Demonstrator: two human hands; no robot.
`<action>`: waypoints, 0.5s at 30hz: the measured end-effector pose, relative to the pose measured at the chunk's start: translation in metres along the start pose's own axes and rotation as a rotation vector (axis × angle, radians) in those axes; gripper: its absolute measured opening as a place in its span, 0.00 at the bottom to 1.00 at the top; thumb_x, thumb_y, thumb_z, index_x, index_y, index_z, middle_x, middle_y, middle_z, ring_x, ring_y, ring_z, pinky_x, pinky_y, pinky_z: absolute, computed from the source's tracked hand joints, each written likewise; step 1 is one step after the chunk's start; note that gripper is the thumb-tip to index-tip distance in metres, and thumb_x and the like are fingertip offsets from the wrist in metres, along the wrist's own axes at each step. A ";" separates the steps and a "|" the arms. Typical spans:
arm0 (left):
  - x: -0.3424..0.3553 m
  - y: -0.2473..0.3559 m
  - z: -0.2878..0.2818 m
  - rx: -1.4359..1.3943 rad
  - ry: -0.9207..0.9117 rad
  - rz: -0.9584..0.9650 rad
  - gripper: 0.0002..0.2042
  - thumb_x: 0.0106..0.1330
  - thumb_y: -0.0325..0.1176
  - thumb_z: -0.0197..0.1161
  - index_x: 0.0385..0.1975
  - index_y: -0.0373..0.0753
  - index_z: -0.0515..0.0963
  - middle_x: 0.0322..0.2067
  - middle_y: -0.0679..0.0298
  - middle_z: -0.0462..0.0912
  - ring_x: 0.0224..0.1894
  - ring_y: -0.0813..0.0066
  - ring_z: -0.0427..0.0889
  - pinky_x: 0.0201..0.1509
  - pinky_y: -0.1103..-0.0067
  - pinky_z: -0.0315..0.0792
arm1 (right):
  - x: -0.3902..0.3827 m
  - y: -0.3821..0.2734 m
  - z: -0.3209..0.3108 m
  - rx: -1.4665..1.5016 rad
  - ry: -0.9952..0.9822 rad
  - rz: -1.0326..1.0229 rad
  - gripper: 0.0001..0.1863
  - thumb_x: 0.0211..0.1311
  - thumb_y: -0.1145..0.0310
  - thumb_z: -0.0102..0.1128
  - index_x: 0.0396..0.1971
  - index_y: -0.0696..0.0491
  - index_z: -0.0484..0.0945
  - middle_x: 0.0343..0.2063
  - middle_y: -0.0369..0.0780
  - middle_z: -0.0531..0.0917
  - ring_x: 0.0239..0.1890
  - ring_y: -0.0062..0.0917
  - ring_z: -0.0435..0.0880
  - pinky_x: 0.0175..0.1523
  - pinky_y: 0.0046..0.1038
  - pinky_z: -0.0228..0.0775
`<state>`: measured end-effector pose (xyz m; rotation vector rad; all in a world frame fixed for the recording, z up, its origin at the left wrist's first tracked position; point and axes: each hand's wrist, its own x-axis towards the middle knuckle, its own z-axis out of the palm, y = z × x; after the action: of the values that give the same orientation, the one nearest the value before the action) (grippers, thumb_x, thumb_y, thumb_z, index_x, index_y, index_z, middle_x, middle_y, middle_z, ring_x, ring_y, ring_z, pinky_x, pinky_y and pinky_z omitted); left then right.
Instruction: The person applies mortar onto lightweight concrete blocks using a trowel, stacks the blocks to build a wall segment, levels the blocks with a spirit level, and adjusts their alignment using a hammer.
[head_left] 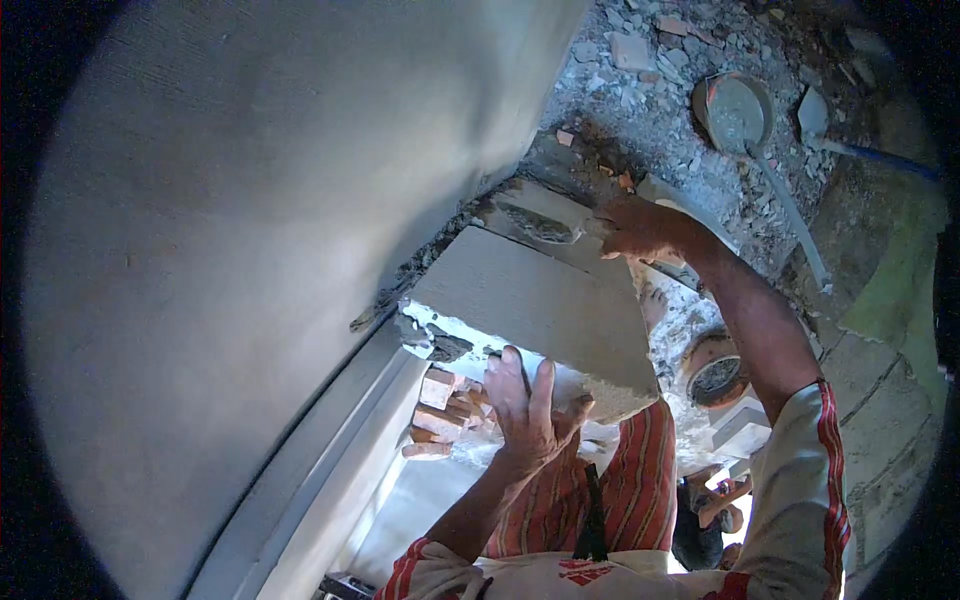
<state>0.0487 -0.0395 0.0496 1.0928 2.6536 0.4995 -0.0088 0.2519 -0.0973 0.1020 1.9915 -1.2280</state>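
In front of me sits a large pale grey building block (535, 285), its left end near the plastered wall. Grey mortar (445, 345) clings to the block's near left corner. My left hand (525, 410) lies against the block's near side, fingers extended and thumb spread away. Past the block's far edge is another pale block (540, 205) with a patch of wet mortar on it. My right hand (640, 228) reaches to the right end of that farther block, fingers apart and pointing left. Part of its fingers is in shadow, and I see nothing held in it.
A smooth plastered wall (230, 200) rises along my left. Rubble (640, 90) covers the ground beyond, with a bucket (735, 110), a long pale handle (790, 220) and a blue-handled shovel (815, 115). A round container (715, 370) stands at right. Broken bricks (440, 405) lie below the block. Another person (705, 515) is low at right.
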 end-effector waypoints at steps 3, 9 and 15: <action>-0.004 -0.003 0.003 -0.041 -0.012 -0.019 0.37 0.61 0.55 0.62 0.63 0.36 0.61 0.65 0.29 0.50 0.67 0.29 0.49 0.66 0.42 0.43 | 0.001 -0.027 -0.021 0.284 -0.200 0.161 0.19 0.47 0.64 0.64 0.38 0.60 0.75 0.21 0.40 0.78 0.20 0.27 0.78 0.31 0.31 0.73; 0.000 0.000 0.002 0.015 0.011 0.020 0.39 0.63 0.57 0.60 0.68 0.40 0.56 0.64 0.33 0.52 0.67 0.34 0.52 0.64 0.45 0.50 | 0.011 -0.049 -0.022 0.416 -0.323 0.164 0.19 0.48 0.64 0.64 0.39 0.59 0.75 0.24 0.40 0.78 0.22 0.25 0.78 0.31 0.30 0.73; 0.003 0.000 -0.002 0.021 0.008 0.035 0.41 0.61 0.58 0.61 0.68 0.40 0.56 0.63 0.34 0.54 0.65 0.33 0.55 0.63 0.45 0.53 | -0.020 -0.043 -0.014 0.116 -0.117 -0.077 0.27 0.50 0.61 0.65 0.48 0.61 0.74 0.43 0.47 0.76 0.32 0.29 0.80 0.41 0.32 0.73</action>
<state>0.0458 -0.0374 0.0515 1.1479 2.6561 0.4845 -0.0221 0.2461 -0.0500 0.0104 1.8384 -1.3673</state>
